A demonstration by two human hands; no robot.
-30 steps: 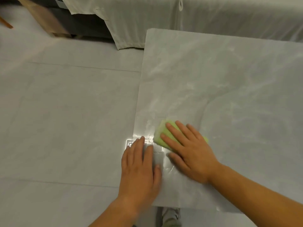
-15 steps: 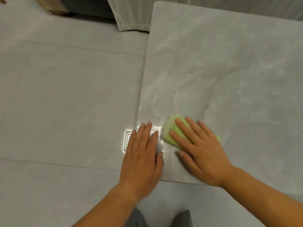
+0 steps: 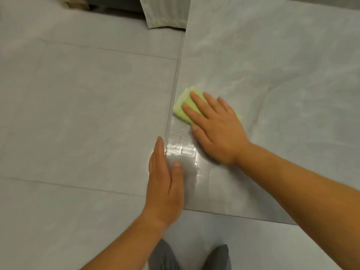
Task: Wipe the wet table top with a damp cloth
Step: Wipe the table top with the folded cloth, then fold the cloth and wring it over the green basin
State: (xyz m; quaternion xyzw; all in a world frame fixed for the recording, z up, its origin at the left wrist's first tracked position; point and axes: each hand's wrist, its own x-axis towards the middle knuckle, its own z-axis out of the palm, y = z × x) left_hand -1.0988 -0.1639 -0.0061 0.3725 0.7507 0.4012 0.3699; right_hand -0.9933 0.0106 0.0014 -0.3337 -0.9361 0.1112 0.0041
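A folded light-green cloth (image 3: 184, 110) lies flat on the grey marble-look table top (image 3: 272, 65), right at its left edge. My right hand (image 3: 216, 127) presses down on the cloth with fingers spread, covering most of it. My left hand (image 3: 165, 184) rests at the table's near-left corner, fingers straight along the left edge, thumb on the surface, holding nothing. Water drops and a shiny wet patch (image 3: 181, 149) sit between the two hands.
Pale grey floor tiles (image 3: 78, 114) fill the left side and the strip below the table's near edge. A cream fabric hem (image 3: 165, 18) hangs at the top beside the table's far-left corner. My grey-trousered knees (image 3: 187, 258) show at the bottom.
My right hand has slid the cloth away from me and leftward to the table's left edge. My left hand has shifted from lying flat on the corner to lying along the left edge.
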